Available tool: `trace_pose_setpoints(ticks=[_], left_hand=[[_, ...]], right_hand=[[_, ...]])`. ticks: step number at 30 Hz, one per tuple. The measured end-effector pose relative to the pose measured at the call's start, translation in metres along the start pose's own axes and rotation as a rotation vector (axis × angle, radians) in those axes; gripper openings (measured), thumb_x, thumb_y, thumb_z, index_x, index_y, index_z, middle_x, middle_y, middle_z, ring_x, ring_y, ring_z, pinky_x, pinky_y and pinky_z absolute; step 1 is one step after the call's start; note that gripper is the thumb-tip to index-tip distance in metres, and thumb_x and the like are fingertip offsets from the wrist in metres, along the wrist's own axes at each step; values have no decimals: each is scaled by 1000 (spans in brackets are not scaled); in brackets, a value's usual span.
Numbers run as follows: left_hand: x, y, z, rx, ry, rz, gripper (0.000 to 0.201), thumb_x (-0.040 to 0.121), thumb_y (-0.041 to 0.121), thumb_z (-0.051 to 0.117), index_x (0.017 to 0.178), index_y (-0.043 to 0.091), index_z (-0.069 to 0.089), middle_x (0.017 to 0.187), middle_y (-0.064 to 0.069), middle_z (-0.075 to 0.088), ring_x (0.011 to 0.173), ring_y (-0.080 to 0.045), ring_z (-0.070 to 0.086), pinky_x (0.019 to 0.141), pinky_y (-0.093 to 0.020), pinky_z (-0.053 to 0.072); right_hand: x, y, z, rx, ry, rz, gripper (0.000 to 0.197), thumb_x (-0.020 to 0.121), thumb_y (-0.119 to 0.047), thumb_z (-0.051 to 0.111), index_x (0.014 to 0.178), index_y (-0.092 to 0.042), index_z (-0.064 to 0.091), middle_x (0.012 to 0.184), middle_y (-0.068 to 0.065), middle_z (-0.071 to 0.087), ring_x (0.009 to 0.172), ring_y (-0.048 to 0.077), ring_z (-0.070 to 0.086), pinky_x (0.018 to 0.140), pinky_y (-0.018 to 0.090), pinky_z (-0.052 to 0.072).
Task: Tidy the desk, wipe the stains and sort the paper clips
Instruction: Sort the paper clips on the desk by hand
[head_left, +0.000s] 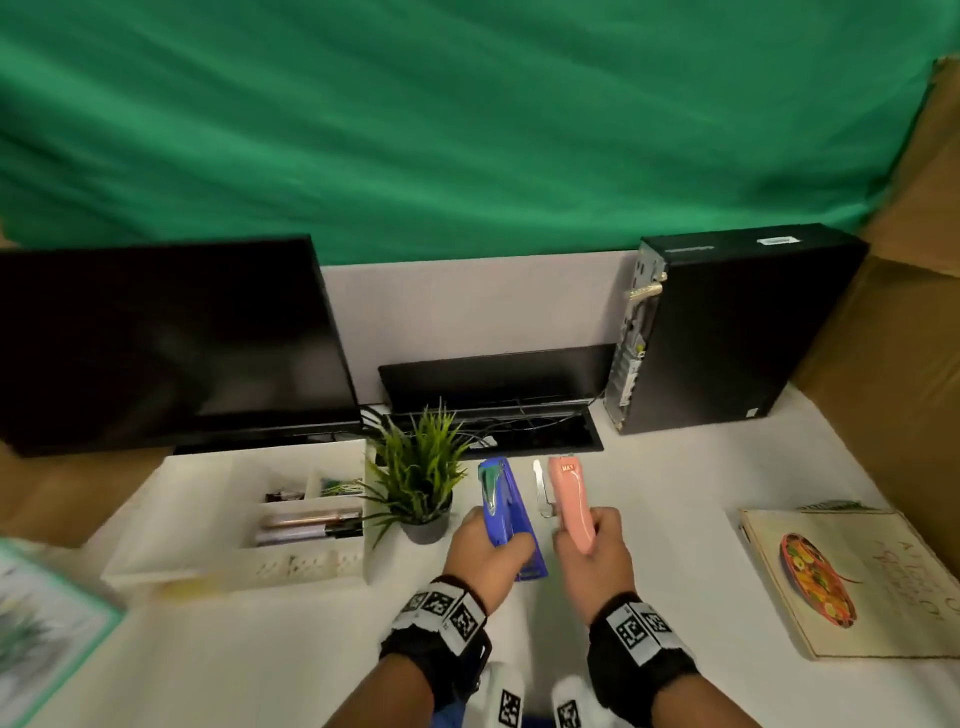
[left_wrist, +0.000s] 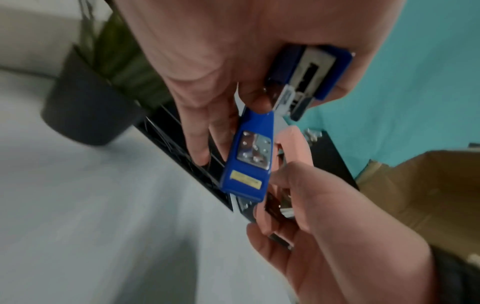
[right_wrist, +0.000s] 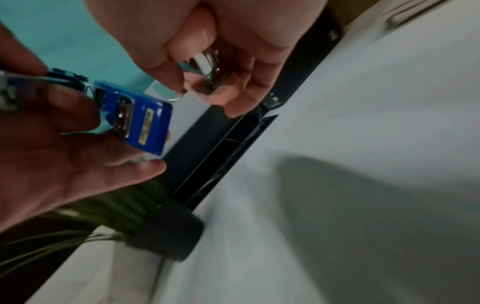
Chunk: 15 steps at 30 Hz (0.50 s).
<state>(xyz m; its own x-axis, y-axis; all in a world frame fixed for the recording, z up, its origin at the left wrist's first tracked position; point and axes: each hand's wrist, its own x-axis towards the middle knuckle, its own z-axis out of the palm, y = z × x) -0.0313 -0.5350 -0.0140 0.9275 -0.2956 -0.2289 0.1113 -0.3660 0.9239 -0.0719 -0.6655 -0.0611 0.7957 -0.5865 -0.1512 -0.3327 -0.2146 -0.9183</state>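
Two staplers are held above the worktop (head_left: 649, 467), one in each hand, side by side and close together but not touching in the head view. Left hand (head_left: 480, 558): grip closed around the rear of the blue stapler (head_left: 509, 519), fingers curled under the body; nose points away from the person, toward the cable slot (head_left: 519, 431) at the back of the worktop. The blue stapler hangs open, its base swung down from the top arm; the left wrist view shows the metal anvil plate and a yellow label on that base. Right hand (head_left: 592, 556): grip closed around the rear of the pink stapler (head_left: 571, 501). It is also opened up, with a silver metal arm (head_left: 541, 488) splayed out to its left. The right wrist view shows fingers curled on shiny metal parts; detail is blurred.

Just left of the blue stapler stands a small potted plant (head_left: 421, 483) in a dark pot. Beyond it to the left sits a white organizer tray (head_left: 182, 519) with compartments holding pens and small items; what the small items are I cannot tell. A black monitor (head_left: 166, 338) stands behind the tray. A black computer tower (head_left: 727, 327) stands at the back right. A book with a food picture on its cover (head_left: 852, 577) lies at the right edge, well apart from the hands. Green cloth (head_left: 467, 119) hangs behind everything.
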Motion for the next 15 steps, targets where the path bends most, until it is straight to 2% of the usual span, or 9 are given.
trace_pose_setpoints(ticks=[4,7,9,11,12,15], left_hand=[[-23,-12,-77,-111,152,-22,7,75,15,56,70,12,52,66,0,57,61,-16,54,57,-23,51],[-41,-29,-138,-112,294,-57,11,71,26,54,77,17,55,73,-3,60,68,-21,57,67,-34,55],[-47,-42,-176,-104,378,-47,5,82,23,58,86,24,57,84,-5,65,76,-23,62,73,-40,58],[-49,-53,-208,-61,463,-37,7,88,19,58,93,23,56,90,-7,65,82,-26,64,78,-44,56],[-49,-58,-224,-42,509,-40,2,89,21,57,90,22,56,88,-8,65,82,-28,64,78,-45,55],[-39,-70,-269,33,581,-127,15,87,31,57,81,19,51,80,-7,62,77,-29,61,72,-39,52]], right_hand=[[-27,-44,51,73,-39,-94,26,86,-39,63,86,-28,40,73,-1,57,60,13,55,50,23,39],[-50,-73,92,137,-153,-128,27,85,-48,60,91,-31,40,82,-2,58,68,16,60,55,25,48],[-66,-89,122,184,-225,-158,26,86,-48,60,94,-32,40,89,-5,59,74,13,62,58,25,50],[-79,-103,152,218,-295,-187,23,88,-43,59,95,-32,40,93,-8,57,79,11,61,62,25,52],[-85,-110,168,221,-331,-196,22,89,-40,58,95,-32,39,93,-7,57,80,11,60,64,26,54],[-97,-129,215,148,-447,-159,17,93,-35,53,92,-28,38,88,-2,57,75,10,59,65,28,54]])
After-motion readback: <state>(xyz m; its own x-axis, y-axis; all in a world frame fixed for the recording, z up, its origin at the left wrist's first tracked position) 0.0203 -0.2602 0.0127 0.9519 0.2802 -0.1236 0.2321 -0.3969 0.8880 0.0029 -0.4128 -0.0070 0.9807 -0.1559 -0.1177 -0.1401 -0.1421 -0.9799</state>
